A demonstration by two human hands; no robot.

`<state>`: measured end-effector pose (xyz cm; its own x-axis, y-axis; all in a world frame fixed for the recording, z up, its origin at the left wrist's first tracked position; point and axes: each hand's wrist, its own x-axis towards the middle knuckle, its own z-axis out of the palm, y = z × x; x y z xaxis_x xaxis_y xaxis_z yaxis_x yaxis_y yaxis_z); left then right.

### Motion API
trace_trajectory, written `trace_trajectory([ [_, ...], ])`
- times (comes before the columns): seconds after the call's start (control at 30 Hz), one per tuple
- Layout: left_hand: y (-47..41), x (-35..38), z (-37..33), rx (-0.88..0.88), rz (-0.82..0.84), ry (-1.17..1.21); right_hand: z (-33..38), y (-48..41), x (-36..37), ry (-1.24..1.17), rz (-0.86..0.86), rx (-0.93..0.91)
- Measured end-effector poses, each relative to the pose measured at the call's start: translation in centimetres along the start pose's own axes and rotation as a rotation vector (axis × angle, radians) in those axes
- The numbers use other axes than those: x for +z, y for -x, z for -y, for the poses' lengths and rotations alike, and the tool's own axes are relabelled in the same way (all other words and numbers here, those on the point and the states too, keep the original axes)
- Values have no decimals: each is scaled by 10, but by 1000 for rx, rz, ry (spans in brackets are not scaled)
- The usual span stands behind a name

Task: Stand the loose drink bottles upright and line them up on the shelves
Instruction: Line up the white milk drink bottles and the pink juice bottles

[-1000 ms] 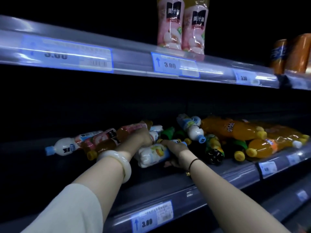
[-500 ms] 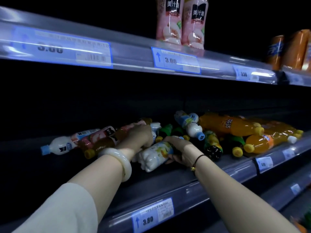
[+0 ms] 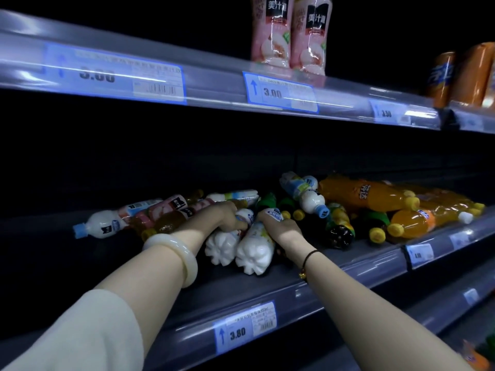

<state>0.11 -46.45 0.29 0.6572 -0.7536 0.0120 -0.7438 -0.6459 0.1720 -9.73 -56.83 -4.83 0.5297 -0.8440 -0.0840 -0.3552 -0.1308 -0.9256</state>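
A heap of loose drink bottles lies on the middle shelf (image 3: 348, 271). My left hand (image 3: 214, 218) is shut on a white milky bottle (image 3: 222, 246) whose base points toward me. Beside it my right hand (image 3: 281, 228) grips a second white bottle (image 3: 255, 253), also lying base-forward. Both bottles touch each other near the shelf's front. Behind the hands lie pink peach bottles (image 3: 166, 208), another white bottle (image 3: 101, 226) at the left, green ones (image 3: 266, 202) and orange soda bottles (image 3: 367, 195) at the right.
The upper shelf (image 3: 214, 84) holds two upright pink bottles (image 3: 289, 33) and upright orange bottles (image 3: 471, 73) at the far right. Price tags line the shelf rails. The left part of the middle shelf is dark. A lower shelf (image 3: 442, 309) shows at the bottom right.
My left hand has pulled a second white bottle out of the heap, base toward me. My right hand has swung its bottle round so both lie side by side nearer the shelf front.
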Motion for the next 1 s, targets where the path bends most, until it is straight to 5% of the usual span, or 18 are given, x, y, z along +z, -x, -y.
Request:
trace_trajectory([
  [0.2, 6, 7, 9, -47, 70, 181, -4, 11, -6, -39, -2, -68],
  [0.4, 21, 32, 39, 21, -111, 1119, 4, 22, -5, -253, 58, -257],
  [0.53, 56, 24, 64, 25, -214, 1423, 17, 52, 10, -322, 208, -502],
  [0.73, 125, 18, 123, -59, -468, 1400, 36, 95, 78, -356, 402, -572],
  [1.0, 206, 5, 216, -262, -817, 1053, 65, 170, 196, -427, 684, -558],
])
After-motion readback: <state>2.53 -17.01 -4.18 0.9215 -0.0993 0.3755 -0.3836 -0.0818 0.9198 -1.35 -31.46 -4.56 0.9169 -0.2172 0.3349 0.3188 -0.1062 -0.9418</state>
